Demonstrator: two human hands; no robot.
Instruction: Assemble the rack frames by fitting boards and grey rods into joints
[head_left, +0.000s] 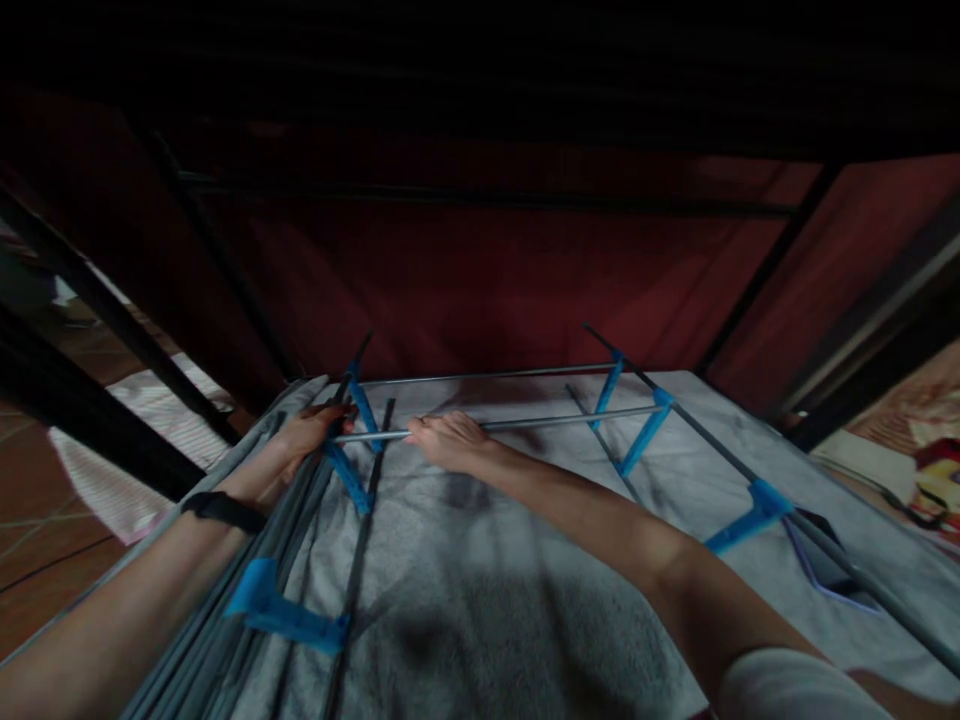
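Observation:
My right hand (pixel 448 440) is closed around a thin grey crossbar (pixel 555 422) of a frame made of metal tubes and blue plastic connectors. At the bar's left end my left hand (pixel 311 432) wraps around the corner where a blue connector (pixel 349 477) joins it, its fingers partly hidden. On the right, the bar's other end meets another blue connector (pixel 646 432) on a long side tube (pixel 712 440). Nearer me on the left is a further blue connector (pixel 289 610), and on the right one more (pixel 754 515).
A bundle of loose grey tubes (pixel 217 630) lies along the left side of the grey blanket (pixel 480 560). Beneath the right side tube is a dark flat object with a pale edge (pixel 825 560). Dark posts (pixel 90 400) and red cloth (pixel 480 270) surround the bed.

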